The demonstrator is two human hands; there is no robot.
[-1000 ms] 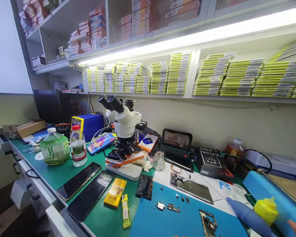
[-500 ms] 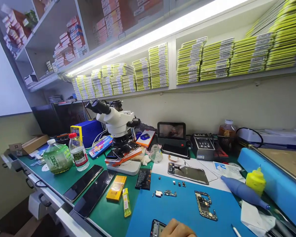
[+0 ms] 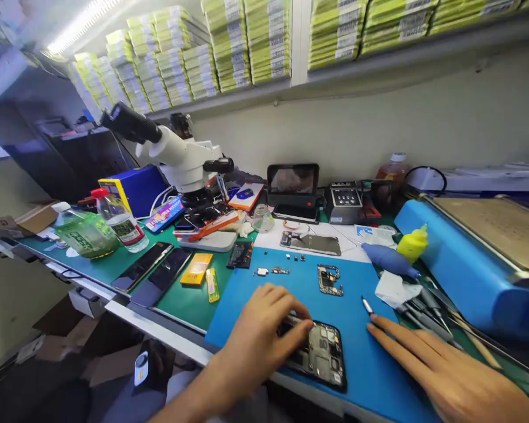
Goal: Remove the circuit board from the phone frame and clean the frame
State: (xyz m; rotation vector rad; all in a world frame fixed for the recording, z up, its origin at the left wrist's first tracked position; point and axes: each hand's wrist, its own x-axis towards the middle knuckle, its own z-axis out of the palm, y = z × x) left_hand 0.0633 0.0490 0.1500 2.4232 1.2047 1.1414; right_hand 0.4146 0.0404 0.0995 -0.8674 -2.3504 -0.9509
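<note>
Resting hands: left hand (image 3: 264, 329) lies on the opened phone (image 3: 320, 355), its fingers (image 3: 297, 332) curled loosely down onto the phone's upper left edge; whether they pinch anything I cannot tell.
Right hand: right hand (image 3: 445, 370) lies flat on the blue mat (image 3: 291, 288) at 3 o'clock of the phone, fingers stretched and holding nothing, forefinger tip just short of a small metal-tipped tool (image 3: 367, 305).
Phone: one, back off, innards showing, at the near edge of the mat, low in the view at 6 o'clock.
Hidden: the phone's left part sits under the left hand; the right wrist is cut off by the frame's lower right corner.
Hard to make out: small loose parts (image 3: 273, 271) at 12 o'clock of the left hand, too small to count surely; tools at 1 o'clock of the right hand overlap in a blurred heap.
Counts: one bare circuit board (image 3: 330, 279) on the mat; two dark phones (image 3: 152, 273) side by side on the green counter (image 3: 110, 267) at 10 o'clock; one microscope (image 3: 176, 155); one yellow bottle (image 3: 412, 245); one blue blower bulb (image 3: 385, 259); one lighter (image 3: 211, 285).
</note>
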